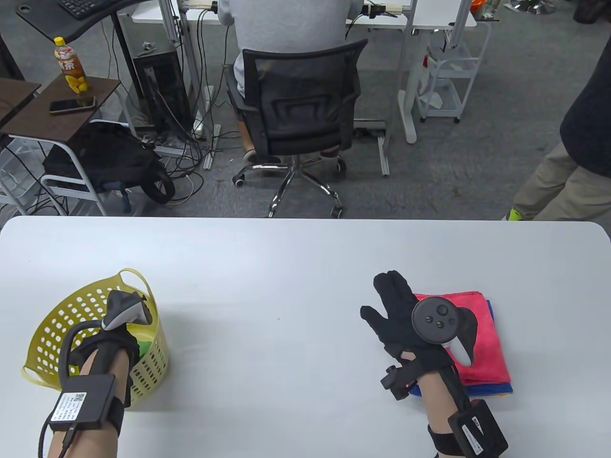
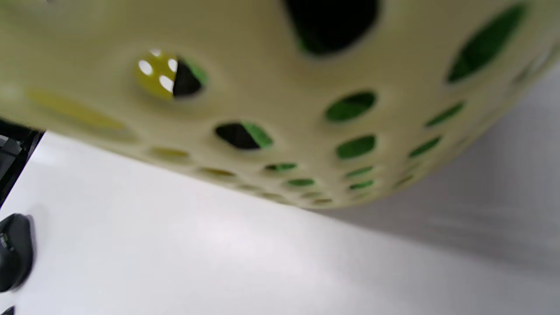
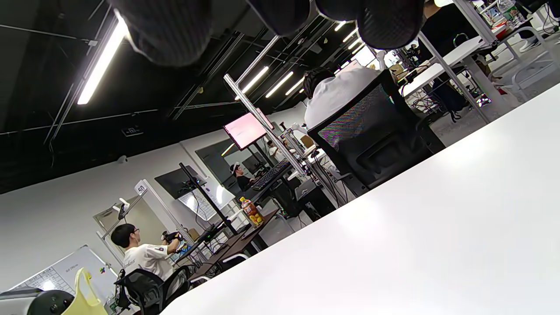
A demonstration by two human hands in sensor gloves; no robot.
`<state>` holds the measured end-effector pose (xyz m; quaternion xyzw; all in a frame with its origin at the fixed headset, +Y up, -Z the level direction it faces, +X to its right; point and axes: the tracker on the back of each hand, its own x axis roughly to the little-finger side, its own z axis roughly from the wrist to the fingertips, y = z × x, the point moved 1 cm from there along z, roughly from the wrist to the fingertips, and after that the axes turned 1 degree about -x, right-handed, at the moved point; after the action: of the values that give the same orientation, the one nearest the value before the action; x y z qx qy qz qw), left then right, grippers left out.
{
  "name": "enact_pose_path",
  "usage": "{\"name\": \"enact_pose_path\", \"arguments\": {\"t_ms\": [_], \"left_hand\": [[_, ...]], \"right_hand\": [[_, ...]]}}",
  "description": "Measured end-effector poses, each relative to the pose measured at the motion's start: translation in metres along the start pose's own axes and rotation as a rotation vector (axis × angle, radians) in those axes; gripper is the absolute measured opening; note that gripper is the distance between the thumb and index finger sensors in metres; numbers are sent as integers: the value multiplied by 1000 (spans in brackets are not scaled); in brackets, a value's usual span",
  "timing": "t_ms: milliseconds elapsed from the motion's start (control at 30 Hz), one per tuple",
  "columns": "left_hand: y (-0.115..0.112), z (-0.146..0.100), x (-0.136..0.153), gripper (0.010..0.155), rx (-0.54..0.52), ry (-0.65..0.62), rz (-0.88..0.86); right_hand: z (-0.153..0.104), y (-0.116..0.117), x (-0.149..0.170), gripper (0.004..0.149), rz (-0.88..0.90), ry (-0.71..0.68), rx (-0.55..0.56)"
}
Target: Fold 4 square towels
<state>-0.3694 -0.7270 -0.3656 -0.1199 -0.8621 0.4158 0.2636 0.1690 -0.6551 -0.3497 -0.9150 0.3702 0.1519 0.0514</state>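
A yellow perforated basket stands at the table's front left with a green towel inside. My left hand reaches down into the basket; its fingers are hidden by the tracker and the rim. In the left wrist view the basket wall fills the top, and the green towel shows through the holes. A stack of folded towels lies at front right, a pink towel on top and a blue towel at the bottom. My right hand is open and empty over the stack's left edge, fingers stretched out.
The white table stretches between the basket and the stack. Beyond its far edge a person sits in a black office chair. Another person stands past the far right corner. The basket's handle shows in the right wrist view.
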Motion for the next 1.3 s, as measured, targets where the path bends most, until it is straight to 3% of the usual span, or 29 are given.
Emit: {"name": "enact_pose_path", "arguments": {"t_ms": [167,300,500,700,833,933,1000,1067,1133,1167,1300], "left_hand": [[22,-9,28,43,-181,-11,-191],[46,-37,62,43,-351,-92,-437],[71,-110,111,43,-555,-293,-736],[80,-196,109,42,-813,-529,-908],[85,-244,70,43,-949,-710,-956],[82,-255,25,43,-1012,-820,-946],[72,-244,-16,43,-983,-850,-878],[50,-216,-65,44,-916,-856,-763],[17,-176,-119,47,-729,-792,-531],[2,-160,-137,47,-718,-759,-473],[-25,-132,-167,47,-747,-686,-374]], "right_hand": [[-1,-2,0,77,10,1,7],[-1,-3,0,77,18,-3,11],[-3,-7,-2,77,38,-18,20],[-7,-11,-8,77,54,-39,28],[-11,-17,-10,77,62,-52,38],[-13,-22,-10,77,68,-54,49],[-15,-25,-8,77,71,-53,54],[-16,-27,-6,76,78,-50,58],[-16,-28,-3,76,84,-41,56],[-16,-29,-2,76,85,-37,54],[-16,-31,3,76,90,-21,57]]}}
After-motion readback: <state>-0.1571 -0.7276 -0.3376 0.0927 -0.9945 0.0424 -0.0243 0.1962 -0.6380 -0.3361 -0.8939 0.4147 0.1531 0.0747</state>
